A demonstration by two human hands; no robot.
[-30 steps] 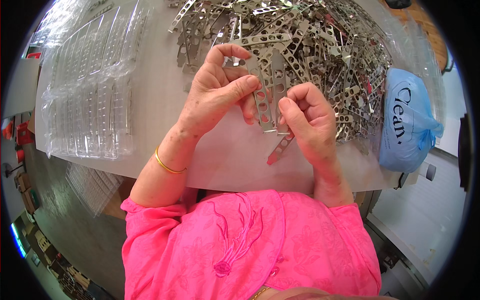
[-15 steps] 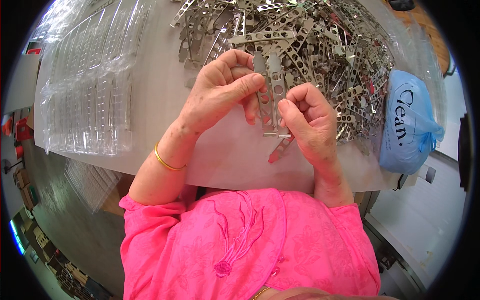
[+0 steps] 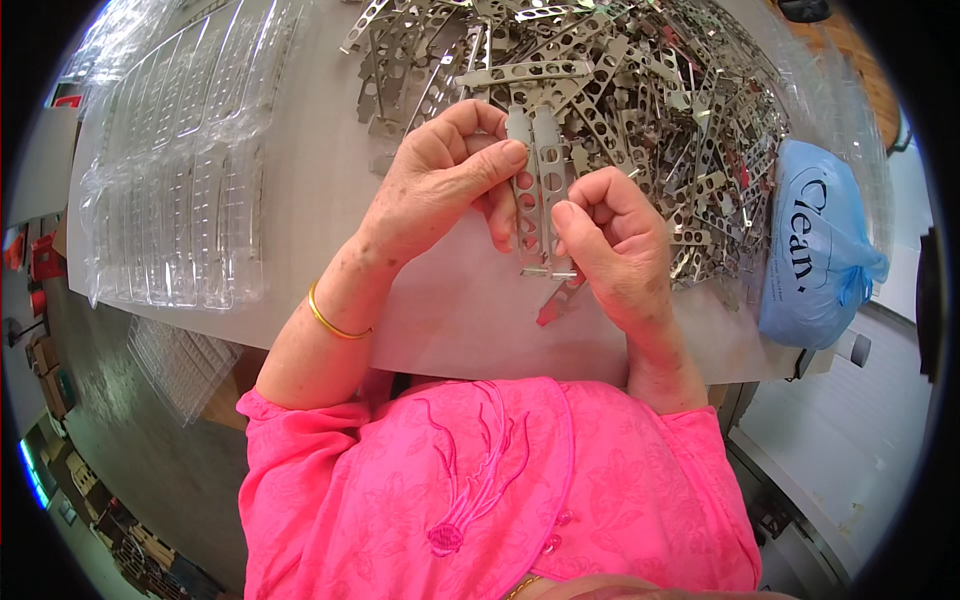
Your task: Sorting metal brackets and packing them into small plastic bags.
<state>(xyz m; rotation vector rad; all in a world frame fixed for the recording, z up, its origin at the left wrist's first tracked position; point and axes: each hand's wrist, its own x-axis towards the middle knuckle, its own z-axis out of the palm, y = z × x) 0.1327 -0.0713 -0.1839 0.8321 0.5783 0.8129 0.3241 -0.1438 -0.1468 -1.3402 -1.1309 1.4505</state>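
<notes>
My left hand (image 3: 440,180) pinches a flat metal strip (image 3: 524,200) with round holes between thumb and fingers. Right beside it, a second perforated metal strip (image 3: 553,165) stands nearly parallel, and my right hand (image 3: 618,245) is closed on its lower right edge. Both strips are held upright above the table's near part, with small bent ends at the bottom. Just below them another metal piece (image 3: 556,303) slants on the table. Behind my hands spreads a large heap of similar perforated strips (image 3: 690,110).
Clear plastic trays (image 3: 180,210) with long compartments lie on the left of the white table (image 3: 440,330). At the right edge sits a tied blue plastic bag (image 3: 815,245). Another clear tray (image 3: 180,365) is below the table's left edge.
Both strips have tilted slightly, so their upper ends catch the light differently. My right hand has shifted a little to the left; both hands keep their hold.
</notes>
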